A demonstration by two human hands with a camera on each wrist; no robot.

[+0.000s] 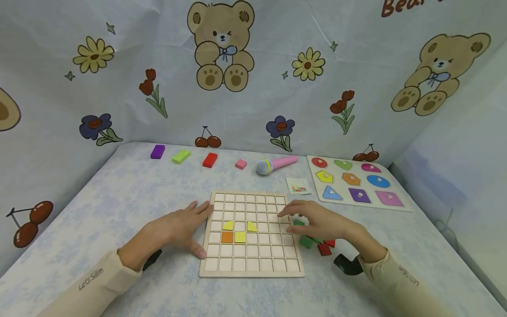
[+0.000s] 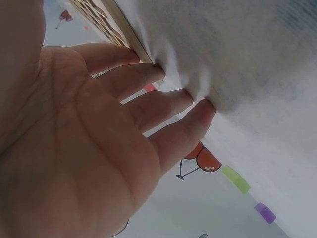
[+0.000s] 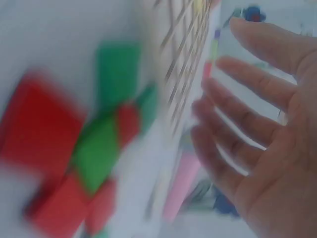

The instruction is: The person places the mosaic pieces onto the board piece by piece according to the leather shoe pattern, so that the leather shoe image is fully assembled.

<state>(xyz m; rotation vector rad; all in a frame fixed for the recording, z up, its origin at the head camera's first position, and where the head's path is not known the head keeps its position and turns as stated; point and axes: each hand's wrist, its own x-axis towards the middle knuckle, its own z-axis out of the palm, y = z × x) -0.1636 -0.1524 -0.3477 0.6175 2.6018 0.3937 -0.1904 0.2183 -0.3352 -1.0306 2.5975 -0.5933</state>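
Note:
A wooden grid board [image 1: 253, 264] lies on the table in front of me, with yellow tiles [image 1: 240, 237] and an orange tile [image 1: 227, 237] set in its cells. My left hand [image 1: 180, 227] rests flat on the table at the board's left edge [image 2: 126, 32], fingers [image 2: 148, 77] straight, thumb against the board's side. My right hand [image 1: 317, 220] hovers over the board's right edge with fingers [image 3: 247, 84] spread and nothing in it. Beneath it lie loose green pieces [image 1: 306, 241] and red pieces [image 1: 325, 249], blurred in the right wrist view [image 3: 99, 153].
Along the back stand a purple block [image 1: 157, 151], a green block [image 1: 181, 156], a red block [image 1: 210, 160] and a pink block [image 1: 240, 164]. A pink toy microphone [image 1: 275, 164], a small pattern card [image 1: 299, 186] and a shape puzzle board [image 1: 400, 208] lie at the right.

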